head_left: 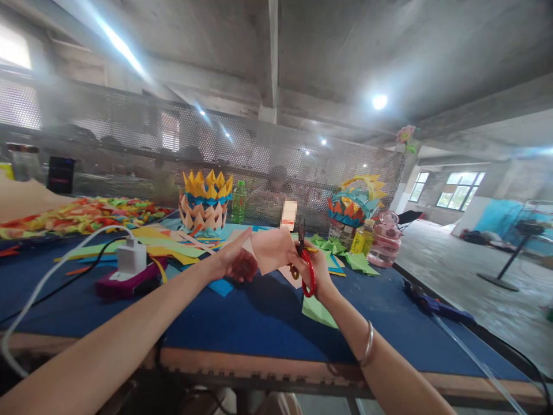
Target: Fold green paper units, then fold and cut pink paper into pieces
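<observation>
A pale pink sheet of paper [272,249] is held up over the blue table, in front of me. My left hand [237,259] grips it by its left side, fingers curled. At the paper's right edge is my right hand [318,270], closed around red-handled scissors [309,278] whose dark blades point up. The right fingers also touch the sheet's edge. Below the hands lie a light green sheet [318,312] and a blue paper piece [221,287]. Whether the blades are apart is too small to tell.
Folded-paper baskets stand at the back, one left [205,210] and one right [356,202]. A purple power strip [129,279] with a white charger sits left. Many folded pieces [99,213] lie far left. At right are a pink bottle [386,245] and a glue gun [436,305].
</observation>
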The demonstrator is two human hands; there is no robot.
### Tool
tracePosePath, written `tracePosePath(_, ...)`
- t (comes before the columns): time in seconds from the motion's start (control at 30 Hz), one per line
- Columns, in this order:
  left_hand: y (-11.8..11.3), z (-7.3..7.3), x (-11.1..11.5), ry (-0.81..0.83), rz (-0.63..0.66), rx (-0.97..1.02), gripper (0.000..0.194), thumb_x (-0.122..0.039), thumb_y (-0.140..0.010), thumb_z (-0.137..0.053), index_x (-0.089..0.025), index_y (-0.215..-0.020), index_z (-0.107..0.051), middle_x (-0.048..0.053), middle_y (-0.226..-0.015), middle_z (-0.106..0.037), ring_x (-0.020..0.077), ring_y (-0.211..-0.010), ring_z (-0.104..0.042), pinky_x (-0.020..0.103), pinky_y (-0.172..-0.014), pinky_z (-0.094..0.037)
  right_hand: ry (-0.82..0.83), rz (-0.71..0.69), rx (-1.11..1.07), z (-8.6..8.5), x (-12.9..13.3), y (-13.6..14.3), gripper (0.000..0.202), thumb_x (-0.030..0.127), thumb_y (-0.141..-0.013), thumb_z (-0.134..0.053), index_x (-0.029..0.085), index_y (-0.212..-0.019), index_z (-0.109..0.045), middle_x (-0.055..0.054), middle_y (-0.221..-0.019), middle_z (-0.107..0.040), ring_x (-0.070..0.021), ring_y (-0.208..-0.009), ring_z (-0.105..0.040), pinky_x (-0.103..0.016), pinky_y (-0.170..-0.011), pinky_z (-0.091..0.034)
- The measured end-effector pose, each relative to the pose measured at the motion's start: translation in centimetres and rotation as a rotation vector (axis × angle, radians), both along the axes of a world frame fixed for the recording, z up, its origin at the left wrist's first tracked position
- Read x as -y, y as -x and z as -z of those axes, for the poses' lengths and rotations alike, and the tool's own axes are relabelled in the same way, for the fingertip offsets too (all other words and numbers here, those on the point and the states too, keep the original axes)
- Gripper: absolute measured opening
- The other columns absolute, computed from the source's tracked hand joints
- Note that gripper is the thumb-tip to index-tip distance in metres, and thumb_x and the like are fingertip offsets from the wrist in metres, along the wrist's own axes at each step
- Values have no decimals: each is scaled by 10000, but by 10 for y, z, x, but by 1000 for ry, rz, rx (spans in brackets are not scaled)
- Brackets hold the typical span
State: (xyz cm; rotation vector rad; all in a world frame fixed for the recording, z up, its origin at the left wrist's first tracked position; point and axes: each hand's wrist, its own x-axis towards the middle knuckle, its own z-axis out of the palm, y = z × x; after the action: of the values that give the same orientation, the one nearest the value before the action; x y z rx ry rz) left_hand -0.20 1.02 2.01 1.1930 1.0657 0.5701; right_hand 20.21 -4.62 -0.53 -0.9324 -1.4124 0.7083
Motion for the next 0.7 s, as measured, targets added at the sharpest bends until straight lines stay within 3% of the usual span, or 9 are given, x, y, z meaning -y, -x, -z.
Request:
tracePosePath(0.1,1,-2,2,-16,149,221,727,-763,-792,-372,-126,-818,-721,152,-761,-724,230,-608,-649,275,-443,-468,0,-1,-5,0,0,0,277,323,-687,-701,198,-884,-552,56,-552,-554,-106,-384,-489,-234,-385,-409)
tracePosePath(0.27,2,-4,2,-210,39,620,427,-545,-735,-690,-155,-907,-720,75,-875,-748,188,-767,-673,254,-678,-519,22,5,11,1,-2,-1,296,312,-659,-702,186,-884,-557,62,-556,-559,-96,-404,-499,-224,-418,-451)
tracePosePath(0.33,1,0,1,-306,15,634,351,-370,-657,-812,-164,-928,-725,61,-915,-754,182,-810,-680,252,-741,-513,25,-22,42,2,-2,0,258,305,-680,-679,187,-871,-553,67,-543,-543,-91,-401,-482,-218,-417,-448)
tracePosePath(0.4,-2,4,4,-334,35,601,398,-242,-588,-861,-158,-954,-731,71,-966,-753,201,-874,-682,279,-809,-509,18,-38,71,3,-1,1,210,297,-703,-658,189,-840,-542,71,-534,-518,-87,-402,-468,-212,-414,-435)
tracePosePath(0.57,-12,11,15,-333,113,514,500,-157,-536,-870,-156,-1017,-733,105,-1039,-738,264,-1013,-658,372,-938,-479,1,-31,122,5,2,5,184,286,-709,-662,186,-793,-532,50,-577,-528,-105,-467,-523,-210,-438,-433)
tracePosePath(0.7,-17,12,17,-359,29,530,462,-103,-494,-864,-160,-939,-756,99,-986,-750,265,-948,-676,365,-885,-509,18,-46,104,7,1,7,252,329,-707,-700,177,-846,-554,36,-609,-560,-123,-490,-557,-218,-435,-443)
